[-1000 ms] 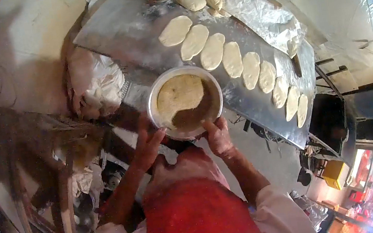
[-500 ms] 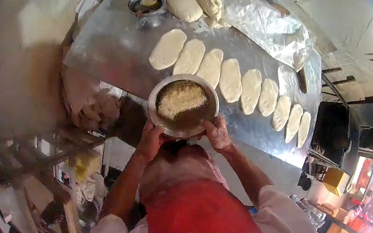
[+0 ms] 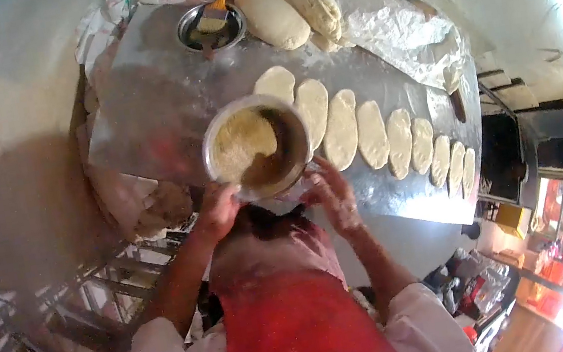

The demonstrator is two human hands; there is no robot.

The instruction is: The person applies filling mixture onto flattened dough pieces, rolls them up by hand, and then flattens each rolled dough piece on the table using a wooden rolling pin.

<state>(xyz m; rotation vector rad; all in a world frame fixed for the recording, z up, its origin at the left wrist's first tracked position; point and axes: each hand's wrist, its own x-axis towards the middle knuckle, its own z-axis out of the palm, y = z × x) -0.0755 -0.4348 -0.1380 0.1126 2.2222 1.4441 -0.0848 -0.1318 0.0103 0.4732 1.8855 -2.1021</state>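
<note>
Bowl (image 3: 295, 129) overlaps the near edge of the table (image 3: 149, 86) in my view, open room leftward, dough (image 3: 315, 108) close right. Left hand (image 3: 219, 211) grips the rim; right hand's (image 3: 331, 194) fingers half-curl beside it, grip unclear. Powder (image 3: 239, 138) has shifted left since earlier.

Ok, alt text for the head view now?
A person's left hand grips a round silver metal bowl of pale grainy material; the right hand is at its right side, grip unclear. Nearby, flat oval pale dough pieces lie in a row on a grey metal table, with an orange-handled brush in a small metal bowl.
</note>
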